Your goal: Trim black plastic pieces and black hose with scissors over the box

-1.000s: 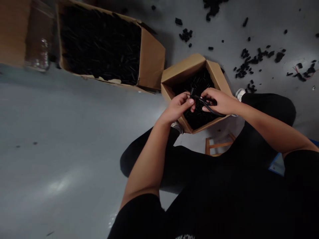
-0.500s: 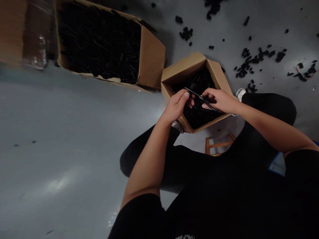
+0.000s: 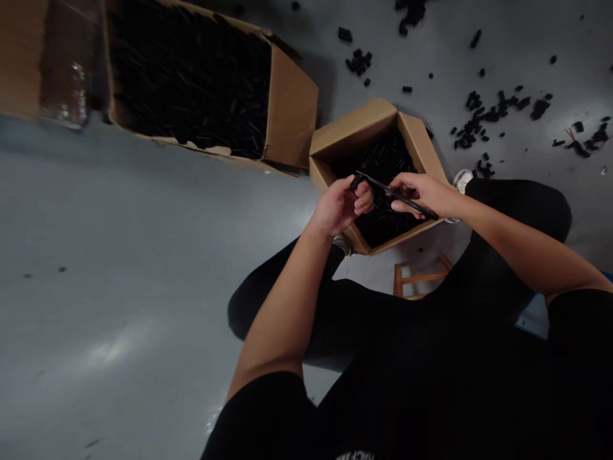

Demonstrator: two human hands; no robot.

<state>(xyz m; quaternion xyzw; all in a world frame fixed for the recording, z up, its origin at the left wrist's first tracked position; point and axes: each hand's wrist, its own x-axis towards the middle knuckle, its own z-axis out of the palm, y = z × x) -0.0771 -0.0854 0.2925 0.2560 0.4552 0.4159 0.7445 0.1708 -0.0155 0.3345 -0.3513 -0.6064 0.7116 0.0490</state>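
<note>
Small box: and here's the open cardboard box (image 3: pixel 355 131) tucked between the knees, flaps up, packed with short black pieces (image 3: pixel 385 160).
Big box: just up-left, its corner almost meeting the small one, a larger cardboard box (image 3: pixel 292 108) heaped full of the same black pieces.
Floor: grey floor (image 3: pixel 143 268), with scattered black bits (image 3: pixel 488 114) off to the right and a small tangle with red wire (image 3: pixel 581 142) further out.
Left hand: left hand (image 3: pixel 341 206) curled tight, fingers pinching one end of the piece.
Right hand: right hand (image 3: pixel 424 195) closed around the piece's other stretch, forearm reaching in across the knee.
Hands: close together, both clamped on it, a gap between them.
The piece: a slim black part (image 3: pixel 384 186), held level right over the small box's open top.
Below: a wooden stool (image 3: pixel 421 279) shows past the box's near corner.
</note>
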